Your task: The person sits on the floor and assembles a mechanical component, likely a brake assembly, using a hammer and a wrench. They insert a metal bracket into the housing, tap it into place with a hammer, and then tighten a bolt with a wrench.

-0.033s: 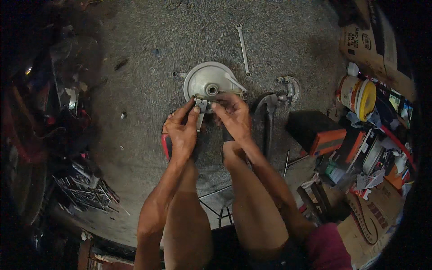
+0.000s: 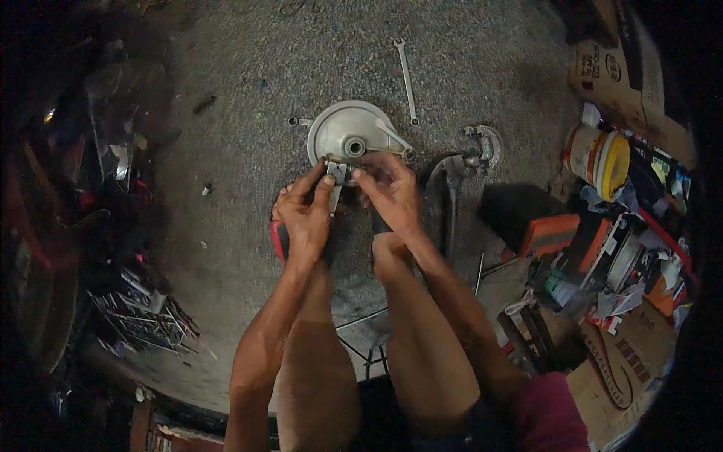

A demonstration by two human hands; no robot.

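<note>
A round, light-grey metal brake plate (image 2: 330,133) lies on the ground in front of me, with a hollow hub at its middle and an arm on its right side. At its near edge, my left hand (image 2: 301,215) pinches a flat metal lever (image 2: 336,175) between thumb and fingers; the lever's narrow end points back toward me. My right hand (image 2: 393,192) is closed just right of the lever, thumb and fingertips together at the plate's lower edge. What sits between those right fingertips is too small and hidden to name.
A combination wrench (image 2: 407,79) lies beyond the plate. To the right are curved brake shoes (image 2: 489,147), a dark box with an orange end (image 2: 550,235) and a yellow-lidded tub (image 2: 614,167) among clutter. Several metal tools (image 2: 147,320) are heaped at the left.
</note>
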